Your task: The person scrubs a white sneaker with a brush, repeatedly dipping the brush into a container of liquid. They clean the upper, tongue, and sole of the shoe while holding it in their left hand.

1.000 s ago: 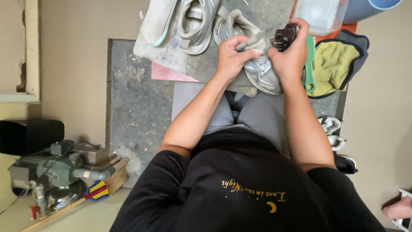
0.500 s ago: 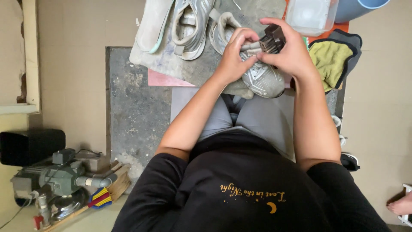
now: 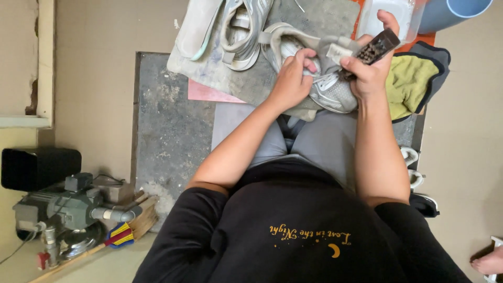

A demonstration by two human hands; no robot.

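Both bare forearms reach forward from black sleeves, elbows bent over the lap. The left hand [image 3: 291, 83] is curled, its fingers bent inward in a closed grip with knuckles up. The right hand [image 3: 370, 63] is raised slightly higher, fingers wrapped tight, thumb pointing up and forward.

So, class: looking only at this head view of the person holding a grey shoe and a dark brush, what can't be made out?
- Grey shoe: its heel and near side, covered by the left hand and right hand.
- Brush: its handle end, inside the right hand.
- Clear tub and blue pipe: cut off by the top edge.
- Another person's hand: cut by the right edge.
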